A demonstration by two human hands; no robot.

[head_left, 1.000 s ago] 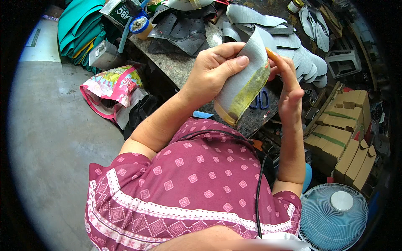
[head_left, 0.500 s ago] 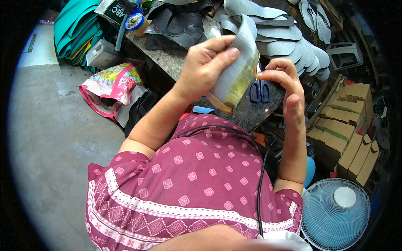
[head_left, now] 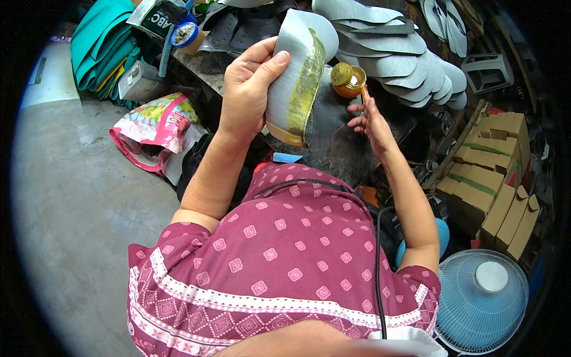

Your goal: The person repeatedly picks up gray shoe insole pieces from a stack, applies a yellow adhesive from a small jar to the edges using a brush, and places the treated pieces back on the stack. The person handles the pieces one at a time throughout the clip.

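Observation:
My left hand (head_left: 253, 80) is closed on a grey, curved sheet piece (head_left: 279, 77), raised above the dark work table (head_left: 330, 152). A yellow-green, glue-like band runs down its right side, and its lower edge is tan. Beside a small round orange-yellow pot (head_left: 347, 89) is my right hand (head_left: 376, 128), fingers apart, its index finger reaching the pot's lower right edge. The pot has a yellowish round part on its left and a whitish spot inside; whether the finger presses on it cannot be made out.
Overlapping grey curved pieces (head_left: 404, 62) lie at the far right of the table, black footwear parts (head_left: 256, 33) at its back. Cardboard boxes (head_left: 476, 172) and a blue fan (head_left: 479, 309) stand to the right. A pink-edged bag (head_left: 157, 128) and green sheets (head_left: 101, 47) are at left.
My left hand has moved left with the grey piece, uncovering the orange pot. My right hand has come lower and left, toward the pot. The blue-handled scissors no longer show.

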